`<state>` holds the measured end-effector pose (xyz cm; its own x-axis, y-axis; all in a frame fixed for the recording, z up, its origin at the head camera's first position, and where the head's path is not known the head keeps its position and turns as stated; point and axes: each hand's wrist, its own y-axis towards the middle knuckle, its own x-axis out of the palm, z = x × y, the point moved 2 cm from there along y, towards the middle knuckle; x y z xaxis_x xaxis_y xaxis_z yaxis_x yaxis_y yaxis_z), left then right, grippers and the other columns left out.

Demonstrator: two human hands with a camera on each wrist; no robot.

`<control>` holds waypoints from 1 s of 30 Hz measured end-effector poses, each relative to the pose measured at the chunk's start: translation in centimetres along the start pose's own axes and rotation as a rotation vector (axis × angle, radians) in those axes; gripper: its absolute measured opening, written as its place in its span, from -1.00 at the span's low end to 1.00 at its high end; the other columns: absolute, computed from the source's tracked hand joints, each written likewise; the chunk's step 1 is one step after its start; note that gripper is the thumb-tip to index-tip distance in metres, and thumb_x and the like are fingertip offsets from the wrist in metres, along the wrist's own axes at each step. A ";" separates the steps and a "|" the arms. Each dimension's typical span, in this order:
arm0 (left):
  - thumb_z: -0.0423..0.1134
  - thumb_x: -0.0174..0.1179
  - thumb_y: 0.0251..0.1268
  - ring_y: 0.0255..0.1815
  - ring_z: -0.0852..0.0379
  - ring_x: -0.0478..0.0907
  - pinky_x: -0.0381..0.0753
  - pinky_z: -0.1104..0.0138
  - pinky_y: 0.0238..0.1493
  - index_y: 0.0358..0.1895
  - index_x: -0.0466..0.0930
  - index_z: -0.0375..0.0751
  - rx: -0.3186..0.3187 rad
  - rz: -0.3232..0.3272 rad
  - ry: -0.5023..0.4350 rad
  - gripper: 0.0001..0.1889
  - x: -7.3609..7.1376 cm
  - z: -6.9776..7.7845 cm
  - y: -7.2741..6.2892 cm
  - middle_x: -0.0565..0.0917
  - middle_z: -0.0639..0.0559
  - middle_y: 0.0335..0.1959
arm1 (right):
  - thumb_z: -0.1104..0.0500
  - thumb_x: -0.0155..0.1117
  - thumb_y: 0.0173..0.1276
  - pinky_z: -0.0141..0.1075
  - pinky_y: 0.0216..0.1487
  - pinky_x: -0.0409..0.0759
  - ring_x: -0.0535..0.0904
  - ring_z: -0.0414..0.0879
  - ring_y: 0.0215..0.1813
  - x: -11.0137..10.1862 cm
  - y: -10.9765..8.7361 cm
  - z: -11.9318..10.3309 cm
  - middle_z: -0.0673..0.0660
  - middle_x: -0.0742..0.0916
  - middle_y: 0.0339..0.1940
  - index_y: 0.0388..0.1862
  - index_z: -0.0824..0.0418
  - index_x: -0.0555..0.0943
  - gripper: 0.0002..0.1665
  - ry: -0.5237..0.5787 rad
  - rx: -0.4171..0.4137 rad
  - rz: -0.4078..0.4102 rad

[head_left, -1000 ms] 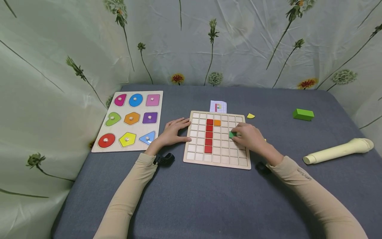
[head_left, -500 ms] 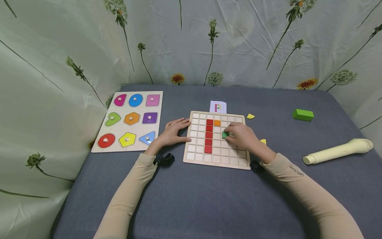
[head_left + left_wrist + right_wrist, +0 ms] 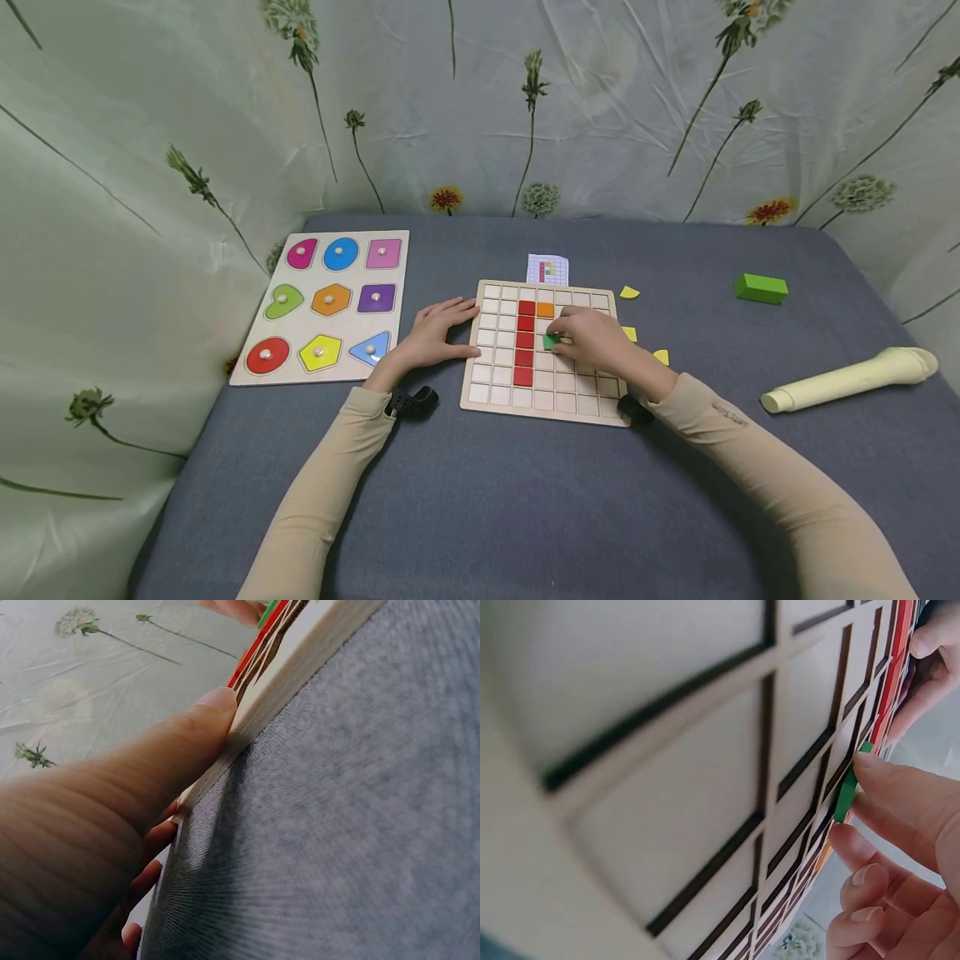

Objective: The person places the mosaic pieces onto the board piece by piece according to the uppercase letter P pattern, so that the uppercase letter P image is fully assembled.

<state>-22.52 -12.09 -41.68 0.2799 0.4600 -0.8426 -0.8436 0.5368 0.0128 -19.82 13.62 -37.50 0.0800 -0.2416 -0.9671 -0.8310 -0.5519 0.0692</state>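
green tile (image 3: 551, 342): over the grid board (image 3: 500, 393), at the tips of my right grip (image 3: 596, 337). grip clamped on the tile, thumb to the near edge, fingers to the far one. cannot tell whether its underside touches the board.

risks, my judgement: if it comes down askew, a corner could catch on a raised divider and leave it cocked. my fingertips cover part of the cell, so a one-cell error is possible. a sideways drift could nudge the red tiles (image 3: 526, 341), just left of the grip's tips.

orientation: roughly square from above, so no clear long axis; edge-on in the right wrist view, a thin strip running from thumb toward fingertip, pointing away from me.

outward: orange tile (image 3: 545, 310) just beyond the grip's tips; small printed card (image 3: 547, 268) past the board's far rim; yellow piece (image 3: 629, 292) beyond and right of the grip.

left grip (image 3: 435, 333): thumb and fingers apart, resting against the board's left rim. if it let up, the board could slide on the desk (image 3: 480, 492).
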 end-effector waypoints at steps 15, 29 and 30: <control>0.03 0.31 0.09 0.53 -0.07 0.01 -0.10 -0.14 0.39 0.41 0.22 -0.11 0.006 0.002 0.000 -0.19 0.0 0.1 0.0 0.22 -0.06 0.47 | 0.13 0.41 0.12 -0.35 -0.42 0.39 0.45 -0.16 -0.39 0.3 0.8 -0.6 0.07 0.67 -0.41 -0.26 0.20 0.72 -0.78 0.012 0.010 -0.030; 0.03 0.31 0.08 0.54 -0.07 0.00 -0.10 -0.15 0.39 0.41 0.22 -0.11 0.004 0.003 0.002 -0.19 0.0 0.0 0.0 0.22 -0.06 0.47 | 0.20 0.37 0.15 -0.29 -0.30 0.50 0.52 -0.16 -0.37 -0.2 0.6 -0.2 0.08 0.71 -0.40 -0.30 0.22 0.73 -0.85 0.066 -0.018 -0.066; 0.03 0.32 0.08 0.54 -0.07 0.00 -0.10 -0.15 0.39 0.41 0.22 -0.11 0.004 0.003 0.000 -0.19 0.0 0.1 -0.1 0.22 -0.06 0.47 | 0.20 0.37 0.15 -0.28 -0.29 0.51 0.53 -0.15 -0.35 -0.2 0.6 -0.1 0.08 0.71 -0.39 -0.31 0.22 0.74 -0.86 0.068 -0.024 -0.066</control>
<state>-22.44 -12.07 -41.62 0.2773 0.4617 -0.8426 -0.8427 0.5381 0.0175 -20.24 13.24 -37.22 0.1722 -0.2575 -0.9508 -0.8095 -0.5870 0.0124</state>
